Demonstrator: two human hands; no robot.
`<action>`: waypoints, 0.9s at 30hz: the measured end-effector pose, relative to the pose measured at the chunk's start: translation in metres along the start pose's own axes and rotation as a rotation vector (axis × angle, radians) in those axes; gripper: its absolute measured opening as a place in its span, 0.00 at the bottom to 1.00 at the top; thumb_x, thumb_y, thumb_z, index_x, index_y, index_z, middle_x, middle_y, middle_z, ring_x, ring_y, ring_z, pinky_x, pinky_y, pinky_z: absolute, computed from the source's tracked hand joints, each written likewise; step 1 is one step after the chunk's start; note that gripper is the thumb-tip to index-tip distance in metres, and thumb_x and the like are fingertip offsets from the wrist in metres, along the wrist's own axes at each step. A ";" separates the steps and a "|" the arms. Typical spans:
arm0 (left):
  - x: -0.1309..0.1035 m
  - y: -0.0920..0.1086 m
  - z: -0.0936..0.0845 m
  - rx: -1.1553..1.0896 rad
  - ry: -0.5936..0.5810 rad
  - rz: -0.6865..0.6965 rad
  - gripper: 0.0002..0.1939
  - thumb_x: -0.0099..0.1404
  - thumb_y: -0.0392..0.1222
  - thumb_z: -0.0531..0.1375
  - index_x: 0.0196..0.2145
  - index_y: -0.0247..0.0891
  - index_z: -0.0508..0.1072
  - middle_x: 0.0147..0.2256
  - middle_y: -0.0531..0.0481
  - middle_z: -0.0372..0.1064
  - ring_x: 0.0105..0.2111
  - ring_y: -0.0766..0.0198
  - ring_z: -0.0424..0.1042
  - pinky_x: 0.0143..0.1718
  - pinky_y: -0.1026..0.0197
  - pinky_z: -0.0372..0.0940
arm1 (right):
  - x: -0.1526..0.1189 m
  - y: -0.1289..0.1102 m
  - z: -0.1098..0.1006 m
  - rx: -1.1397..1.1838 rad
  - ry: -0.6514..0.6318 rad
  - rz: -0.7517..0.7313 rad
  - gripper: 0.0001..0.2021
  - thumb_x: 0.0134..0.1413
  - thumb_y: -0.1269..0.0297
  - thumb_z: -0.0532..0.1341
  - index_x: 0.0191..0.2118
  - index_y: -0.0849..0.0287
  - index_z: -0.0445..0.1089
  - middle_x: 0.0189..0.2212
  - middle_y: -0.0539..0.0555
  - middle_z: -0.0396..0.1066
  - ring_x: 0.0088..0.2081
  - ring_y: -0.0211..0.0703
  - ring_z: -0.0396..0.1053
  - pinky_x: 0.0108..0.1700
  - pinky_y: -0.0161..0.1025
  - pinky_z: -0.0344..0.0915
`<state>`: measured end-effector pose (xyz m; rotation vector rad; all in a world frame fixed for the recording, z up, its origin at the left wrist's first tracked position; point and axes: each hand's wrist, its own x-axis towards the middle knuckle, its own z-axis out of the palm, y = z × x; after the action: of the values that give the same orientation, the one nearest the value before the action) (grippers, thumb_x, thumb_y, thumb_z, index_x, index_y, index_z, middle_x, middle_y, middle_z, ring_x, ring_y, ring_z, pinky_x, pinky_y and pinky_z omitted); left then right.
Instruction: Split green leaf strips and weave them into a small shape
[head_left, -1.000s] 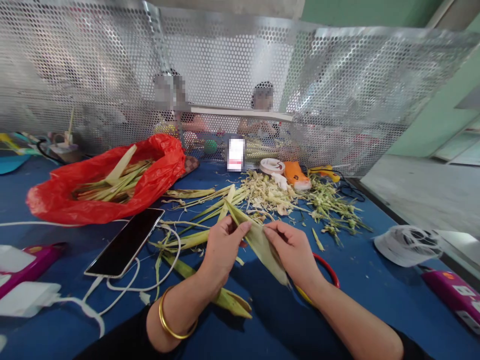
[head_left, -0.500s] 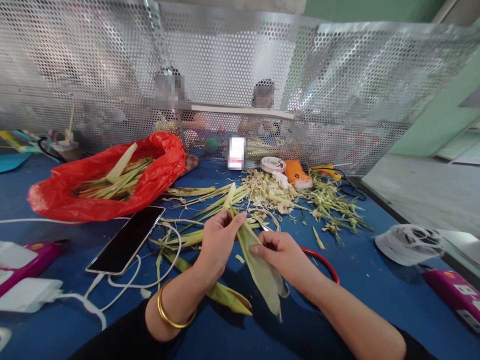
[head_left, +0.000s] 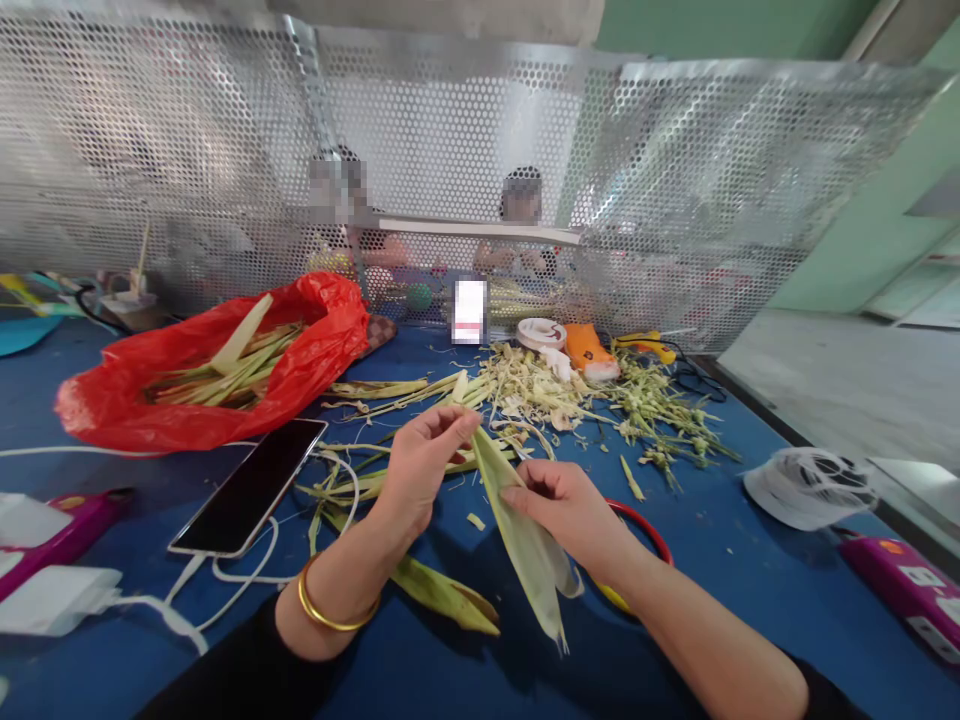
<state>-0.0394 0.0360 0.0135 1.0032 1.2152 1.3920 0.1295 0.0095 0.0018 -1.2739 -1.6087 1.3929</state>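
Observation:
My left hand point(head_left: 427, 460) pinches the upper end of a long pale green husk-like leaf point(head_left: 517, 535). The leaf hangs down toward me, wide in the middle and frayed at its tip. Partway along, my right hand point(head_left: 562, 505) grips its edge between thumb and fingers. Scissors with a red and yellow handle point(head_left: 646, 525) show beneath my right wrist, and a bit of blade peeks out above the fingers. Whether that hand also touches the scissors I cannot tell. Below my left wrist another green leaf point(head_left: 450, 595) lies on the blue table point(head_left: 675, 660).
A red plastic bag point(head_left: 97, 395) of dry stalks stands left, beside a phone point(head_left: 251, 485) with white cables. Plant scraps point(head_left: 540, 395), a tape roll point(head_left: 541, 333) and an orange packet point(head_left: 590, 348) lie ahead. Perforated metal panels point(head_left: 675, 180) close off the back; people sit behind.
My left hand has shifted slightly left and its grip lies at the leaf's end. The leaf looks more stretched out. My right hand has stayed nearly in place.

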 end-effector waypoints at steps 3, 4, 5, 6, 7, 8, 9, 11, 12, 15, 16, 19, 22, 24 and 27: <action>-0.001 0.000 0.001 0.007 0.016 0.009 0.10 0.49 0.45 0.68 0.24 0.35 0.76 0.23 0.54 0.68 0.23 0.73 0.63 0.25 0.70 0.59 | 0.001 0.003 -0.001 -0.097 0.010 -0.057 0.15 0.50 0.58 0.60 0.21 0.59 0.57 0.19 0.44 0.53 0.23 0.32 0.51 0.24 0.31 0.50; 0.000 0.000 0.000 -0.002 0.048 0.006 0.09 0.50 0.44 0.68 0.24 0.35 0.76 0.23 0.54 0.69 0.23 0.73 0.63 0.24 0.70 0.59 | 0.001 0.004 -0.001 -0.122 0.012 -0.072 0.15 0.51 0.59 0.60 0.21 0.59 0.57 0.19 0.44 0.52 0.23 0.32 0.50 0.24 0.31 0.49; 0.002 0.001 -0.001 -0.012 0.074 0.004 0.09 0.50 0.44 0.67 0.25 0.35 0.76 0.23 0.54 0.69 0.23 0.73 0.64 0.24 0.70 0.59 | 0.001 0.005 -0.001 -0.139 0.011 -0.083 0.15 0.51 0.59 0.59 0.20 0.59 0.56 0.19 0.44 0.52 0.23 0.32 0.50 0.24 0.31 0.49; 0.003 0.001 -0.002 -0.018 0.092 0.005 0.09 0.51 0.43 0.67 0.26 0.35 0.77 0.24 0.54 0.69 0.23 0.73 0.64 0.24 0.70 0.58 | 0.001 0.005 -0.001 -0.148 0.008 -0.088 0.15 0.51 0.60 0.59 0.20 0.59 0.55 0.19 0.44 0.51 0.23 0.32 0.49 0.24 0.31 0.48; 0.005 0.001 -0.003 -0.017 0.100 0.010 0.08 0.51 0.43 0.67 0.26 0.35 0.76 0.24 0.54 0.69 0.23 0.73 0.64 0.24 0.70 0.58 | 0.000 0.005 -0.001 -0.150 0.002 -0.088 0.15 0.51 0.60 0.59 0.20 0.58 0.55 0.19 0.44 0.51 0.23 0.32 0.49 0.24 0.31 0.48; 0.006 0.001 -0.004 -0.014 0.103 0.018 0.08 0.51 0.43 0.67 0.26 0.35 0.76 0.24 0.55 0.69 0.23 0.73 0.64 0.24 0.70 0.58 | 0.000 0.005 -0.001 -0.145 0.000 -0.085 0.15 0.52 0.59 0.59 0.21 0.58 0.56 0.18 0.44 0.51 0.22 0.32 0.49 0.24 0.31 0.48; 0.006 0.001 -0.005 -0.011 0.105 0.030 0.08 0.51 0.42 0.67 0.26 0.35 0.76 0.24 0.55 0.69 0.23 0.73 0.64 0.24 0.70 0.58 | 0.000 0.005 -0.001 -0.135 0.004 -0.079 0.15 0.52 0.59 0.59 0.21 0.59 0.56 0.18 0.44 0.51 0.22 0.32 0.50 0.24 0.31 0.49; 0.006 0.001 -0.004 -0.012 0.103 0.047 0.07 0.50 0.41 0.67 0.27 0.36 0.75 0.24 0.56 0.69 0.23 0.73 0.65 0.24 0.71 0.59 | -0.001 0.004 0.000 -0.095 0.010 -0.066 0.13 0.53 0.57 0.58 0.23 0.59 0.60 0.19 0.44 0.54 0.23 0.33 0.51 0.25 0.31 0.50; 0.005 0.000 -0.004 -0.015 0.097 0.048 0.07 0.50 0.40 0.67 0.27 0.36 0.75 0.24 0.56 0.69 0.23 0.73 0.65 0.24 0.70 0.59 | -0.001 0.004 0.001 -0.074 0.005 -0.058 0.13 0.53 0.56 0.58 0.25 0.59 0.62 0.20 0.45 0.56 0.23 0.33 0.53 0.25 0.31 0.52; 0.002 0.000 -0.001 0.001 0.072 0.034 0.08 0.50 0.41 0.66 0.27 0.36 0.74 0.23 0.56 0.69 0.23 0.72 0.66 0.23 0.69 0.59 | -0.001 0.003 0.002 -0.060 -0.040 -0.025 0.13 0.52 0.56 0.59 0.26 0.60 0.65 0.20 0.46 0.57 0.23 0.34 0.54 0.26 0.32 0.52; 0.002 0.001 -0.001 0.025 0.066 0.038 0.08 0.51 0.42 0.65 0.26 0.36 0.73 0.22 0.56 0.68 0.22 0.71 0.66 0.23 0.69 0.59 | -0.001 0.003 0.002 -0.072 -0.048 -0.016 0.13 0.52 0.56 0.59 0.24 0.60 0.64 0.20 0.45 0.56 0.23 0.33 0.52 0.25 0.32 0.50; 0.005 0.002 -0.005 0.192 0.037 0.134 0.08 0.53 0.44 0.64 0.26 0.36 0.74 0.20 0.55 0.68 0.22 0.69 0.65 0.24 0.66 0.59 | -0.001 0.001 0.001 -0.113 -0.038 -0.009 0.16 0.52 0.57 0.58 0.20 0.59 0.58 0.18 0.44 0.50 0.22 0.32 0.48 0.23 0.32 0.46; 0.013 0.006 -0.013 0.451 -0.019 0.288 0.07 0.53 0.43 0.63 0.25 0.36 0.74 0.22 0.54 0.69 0.23 0.68 0.65 0.27 0.65 0.59 | -0.002 -0.002 -0.002 -0.163 -0.026 -0.015 0.16 0.52 0.58 0.57 0.20 0.58 0.54 0.18 0.44 0.48 0.22 0.32 0.47 0.24 0.32 0.46; 0.018 0.009 -0.018 0.576 -0.091 0.332 0.06 0.53 0.42 0.63 0.25 0.37 0.73 0.22 0.54 0.69 0.23 0.68 0.64 0.28 0.64 0.58 | -0.003 -0.003 -0.003 -0.203 -0.031 -0.012 0.16 0.53 0.59 0.57 0.20 0.58 0.54 0.18 0.43 0.48 0.22 0.32 0.46 0.24 0.31 0.46; 0.022 0.012 -0.022 0.551 -0.213 0.240 0.06 0.55 0.41 0.62 0.25 0.37 0.70 0.21 0.56 0.66 0.23 0.68 0.63 0.28 0.65 0.57 | -0.004 -0.003 -0.005 -0.234 -0.045 -0.011 0.15 0.53 0.59 0.56 0.20 0.58 0.53 0.18 0.43 0.47 0.22 0.32 0.46 0.23 0.32 0.45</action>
<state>-0.0662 0.0542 0.0211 1.6807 1.3798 1.1040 0.1344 0.0073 0.0067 -1.3722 -1.8497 1.2621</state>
